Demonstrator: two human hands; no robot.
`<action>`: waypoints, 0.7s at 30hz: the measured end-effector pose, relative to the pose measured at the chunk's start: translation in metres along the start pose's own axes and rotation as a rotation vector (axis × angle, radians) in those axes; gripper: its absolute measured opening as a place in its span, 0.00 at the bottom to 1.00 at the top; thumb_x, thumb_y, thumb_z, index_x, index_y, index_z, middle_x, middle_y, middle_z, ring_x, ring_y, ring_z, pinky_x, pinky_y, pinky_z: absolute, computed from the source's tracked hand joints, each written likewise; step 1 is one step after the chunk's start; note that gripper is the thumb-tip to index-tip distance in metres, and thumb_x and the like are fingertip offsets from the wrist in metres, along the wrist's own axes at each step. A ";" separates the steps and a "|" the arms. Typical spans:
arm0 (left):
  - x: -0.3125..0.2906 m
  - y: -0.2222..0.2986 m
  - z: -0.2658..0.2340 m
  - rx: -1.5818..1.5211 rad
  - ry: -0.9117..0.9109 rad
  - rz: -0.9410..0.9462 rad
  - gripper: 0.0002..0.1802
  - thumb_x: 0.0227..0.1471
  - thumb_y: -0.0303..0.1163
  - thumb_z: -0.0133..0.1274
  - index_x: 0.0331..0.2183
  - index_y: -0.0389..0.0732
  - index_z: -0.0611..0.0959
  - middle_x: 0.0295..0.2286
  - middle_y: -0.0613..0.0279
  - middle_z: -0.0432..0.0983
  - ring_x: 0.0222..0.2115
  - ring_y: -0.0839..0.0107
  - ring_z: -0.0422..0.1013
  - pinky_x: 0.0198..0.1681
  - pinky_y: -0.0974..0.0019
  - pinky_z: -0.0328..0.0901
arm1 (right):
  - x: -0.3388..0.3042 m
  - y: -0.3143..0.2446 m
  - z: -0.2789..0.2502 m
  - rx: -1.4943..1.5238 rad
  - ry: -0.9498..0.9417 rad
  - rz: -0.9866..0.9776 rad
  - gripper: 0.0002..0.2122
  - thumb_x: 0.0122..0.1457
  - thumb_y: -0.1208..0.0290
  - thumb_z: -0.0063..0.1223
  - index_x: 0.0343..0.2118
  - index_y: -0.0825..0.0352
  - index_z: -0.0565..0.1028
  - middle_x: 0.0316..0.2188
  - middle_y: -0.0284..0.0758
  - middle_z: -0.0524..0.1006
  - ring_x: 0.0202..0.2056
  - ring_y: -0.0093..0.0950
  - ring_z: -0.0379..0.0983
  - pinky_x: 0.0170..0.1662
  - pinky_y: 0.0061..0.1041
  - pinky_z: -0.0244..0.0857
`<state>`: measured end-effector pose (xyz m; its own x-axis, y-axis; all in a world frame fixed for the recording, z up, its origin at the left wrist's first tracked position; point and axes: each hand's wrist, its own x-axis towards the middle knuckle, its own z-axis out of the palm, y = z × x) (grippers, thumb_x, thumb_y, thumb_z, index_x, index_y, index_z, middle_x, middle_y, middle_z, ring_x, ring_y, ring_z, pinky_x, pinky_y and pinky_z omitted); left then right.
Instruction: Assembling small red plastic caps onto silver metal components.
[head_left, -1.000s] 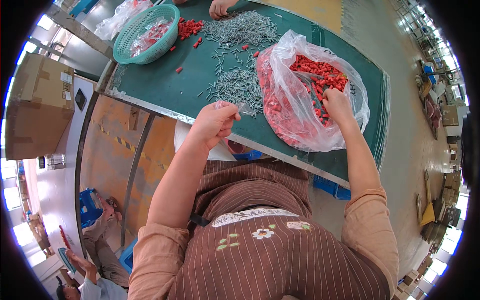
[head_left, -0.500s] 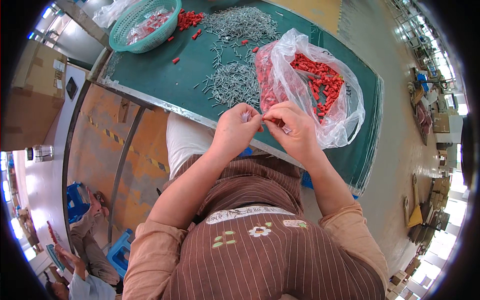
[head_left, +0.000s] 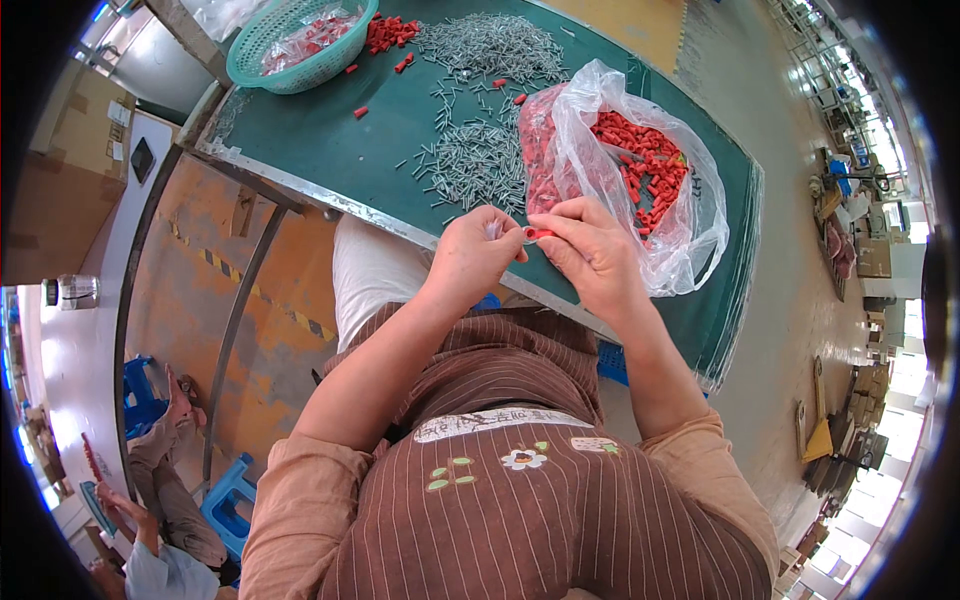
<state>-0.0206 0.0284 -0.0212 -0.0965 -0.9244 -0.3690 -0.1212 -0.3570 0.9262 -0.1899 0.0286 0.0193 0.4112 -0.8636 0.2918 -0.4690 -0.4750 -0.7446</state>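
Observation:
My left hand (head_left: 474, 260) and my right hand (head_left: 594, 252) meet fingertip to fingertip over the table's near edge. Between thumb and fingers of the right hand is a small red plastic cap (head_left: 538, 233), its end facing the left fingertips. The left hand is closed in a pinch, and whatever lies inside it is hidden. Something whitish (head_left: 493, 230) shows at its fingers. Just beyond the hands lie loose metal pins (head_left: 475, 165) in a heap. A clear plastic bag (head_left: 580, 150) full of red caps (head_left: 650, 165) stands open beside the right hand.
On the green table (head_left: 310, 150) are a second pile of metal pins (head_left: 490, 45), scattered red caps (head_left: 390, 35) and a teal basket (head_left: 300, 78) holding bagged red pieces. At lower left, another person (head_left: 170, 520) sits near a blue stool (head_left: 230, 505). Cardboard boxes (head_left: 75, 150) stand at left.
The right fingers have shifted, and more of the red cap shows between the hands. My left hand keeps its pinch. The whole view has moved slightly.

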 end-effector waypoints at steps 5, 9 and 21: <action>-0.002 0.002 0.000 -0.073 -0.043 -0.013 0.09 0.49 0.33 0.54 0.26 0.36 0.78 0.20 0.64 0.76 0.20 0.80 0.67 0.26 0.72 0.62 | -0.001 0.021 0.015 -0.135 0.034 -0.109 0.09 0.52 0.77 0.55 0.37 0.71 0.77 0.37 0.39 0.74 0.39 0.35 0.71 0.41 0.29 0.65; -0.003 0.002 -0.002 -0.219 -0.075 -0.087 0.09 0.50 0.32 0.55 0.27 0.37 0.76 0.17 0.69 0.69 0.15 0.83 0.58 0.17 0.74 0.53 | -0.002 0.004 0.013 -0.112 0.071 -0.048 0.09 0.51 0.76 0.56 0.36 0.70 0.78 0.38 0.39 0.74 0.39 0.36 0.70 0.42 0.31 0.65; -0.010 0.010 -0.007 -0.435 -0.239 -0.120 0.12 0.52 0.33 0.55 0.36 0.36 0.76 0.18 0.72 0.65 0.12 0.86 0.52 0.14 0.78 0.47 | 0.000 0.022 -0.003 -0.268 -0.020 -0.144 0.05 0.47 0.76 0.57 0.28 0.68 0.77 0.35 0.38 0.74 0.38 0.36 0.71 0.39 0.31 0.66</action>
<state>-0.0141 0.0336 -0.0078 -0.3370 -0.8348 -0.4355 0.2717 -0.5290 0.8039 -0.2022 0.0175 0.0047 0.5025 -0.7820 0.3687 -0.5934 -0.6221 -0.5107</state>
